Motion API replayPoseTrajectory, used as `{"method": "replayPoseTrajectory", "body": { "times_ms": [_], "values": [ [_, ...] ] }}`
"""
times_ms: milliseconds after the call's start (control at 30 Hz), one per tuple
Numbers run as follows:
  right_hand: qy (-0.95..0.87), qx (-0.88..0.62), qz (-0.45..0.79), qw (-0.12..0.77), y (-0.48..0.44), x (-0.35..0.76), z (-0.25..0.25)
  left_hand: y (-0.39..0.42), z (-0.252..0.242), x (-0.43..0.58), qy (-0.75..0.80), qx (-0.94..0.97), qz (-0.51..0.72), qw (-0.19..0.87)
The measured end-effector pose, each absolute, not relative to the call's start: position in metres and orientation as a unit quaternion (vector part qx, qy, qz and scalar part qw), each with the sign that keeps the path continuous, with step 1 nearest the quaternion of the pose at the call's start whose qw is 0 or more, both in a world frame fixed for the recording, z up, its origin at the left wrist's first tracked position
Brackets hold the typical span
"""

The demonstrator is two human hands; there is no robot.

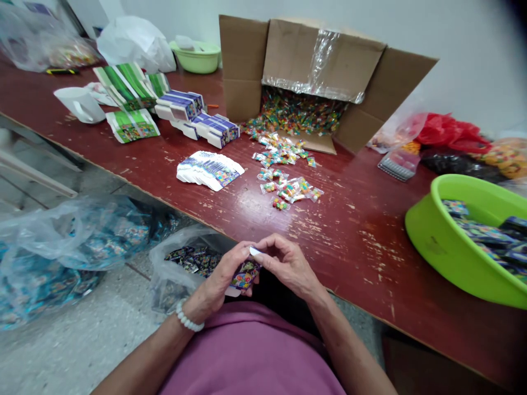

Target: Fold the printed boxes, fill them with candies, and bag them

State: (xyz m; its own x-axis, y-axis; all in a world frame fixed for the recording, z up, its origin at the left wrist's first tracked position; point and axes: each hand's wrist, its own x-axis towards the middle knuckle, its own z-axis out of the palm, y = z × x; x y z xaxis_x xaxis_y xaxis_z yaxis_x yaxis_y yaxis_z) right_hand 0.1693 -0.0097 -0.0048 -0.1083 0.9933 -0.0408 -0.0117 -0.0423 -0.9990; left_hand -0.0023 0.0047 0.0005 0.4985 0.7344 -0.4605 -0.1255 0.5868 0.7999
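Close to my body, at the table's front edge, my left hand (pixel 224 274) is wrapped round a small dark printed candy box (pixel 244 276). My right hand (pixel 287 264) pinches a white flap at the top end of that box between thumb and fingers. A white flap also shows at its lower end; the inside of the box is hidden. Ahead on the table lies a fanned stack of flat purple-and-white boxes (pixel 211 169). To the right of the stack, small clear candy packets (pixel 294 189) lie in loose piles.
A big cardboard box (pixel 325 60) spills candy packets at the back. Bundled green cartons (pixel 134 125), purple cartons (pixel 218 129) and a white mug (pixel 80 104) stand left. At right sits a green basin (pixel 444 252) of filled boxes. Plastic bags (pixel 173 288) lie below the edge.
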Motion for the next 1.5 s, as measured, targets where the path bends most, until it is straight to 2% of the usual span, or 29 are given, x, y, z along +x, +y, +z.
{"method": "replayPoseTrajectory", "body": {
  "times_ms": [333, 600, 767, 833, 1000, 1167, 1267, 1367, 1500],
  "values": [
    [-0.421, -0.482, 0.607, 0.471, -0.002, 0.175, -0.001, 0.006, -0.003, -0.004, 0.373, 0.433, 0.236, 0.786],
    [-0.489, -0.535, 0.500, 0.475, -0.004, 0.168, 0.000, 0.009, -0.011, -0.006, 0.364, 0.414, 0.226, 0.803],
    [-0.455, -0.476, 0.595, 0.461, -0.010, 0.168, 0.004, 0.005, -0.012, -0.002, 0.376, 0.382, 0.254, 0.805],
    [-0.473, -0.459, 0.591, 0.465, -0.016, 0.165, 0.002, 0.004, -0.011, -0.001, 0.385, 0.372, 0.274, 0.799],
    [-0.561, -0.508, 0.438, 0.485, -0.022, 0.158, -0.010, 0.006, -0.012, 0.003, 0.407, 0.365, 0.296, 0.783],
    [-0.618, -0.510, 0.415, 0.429, 0.014, 0.183, -0.016, 0.005, -0.013, -0.004, 0.384, 0.364, 0.284, 0.800],
    [-0.638, -0.599, 0.225, 0.428, 0.047, 0.203, -0.023, -0.003, -0.020, -0.011, 0.372, 0.321, 0.280, 0.825],
    [-0.675, -0.647, 0.086, 0.344, 0.069, 0.208, -0.034, -0.012, -0.034, -0.020, 0.384, 0.262, 0.254, 0.848],
    [-0.686, -0.679, 0.023, 0.261, 0.067, 0.206, -0.042, -0.008, -0.046, -0.048, 0.452, 0.308, 0.257, 0.796]
  ]
}}
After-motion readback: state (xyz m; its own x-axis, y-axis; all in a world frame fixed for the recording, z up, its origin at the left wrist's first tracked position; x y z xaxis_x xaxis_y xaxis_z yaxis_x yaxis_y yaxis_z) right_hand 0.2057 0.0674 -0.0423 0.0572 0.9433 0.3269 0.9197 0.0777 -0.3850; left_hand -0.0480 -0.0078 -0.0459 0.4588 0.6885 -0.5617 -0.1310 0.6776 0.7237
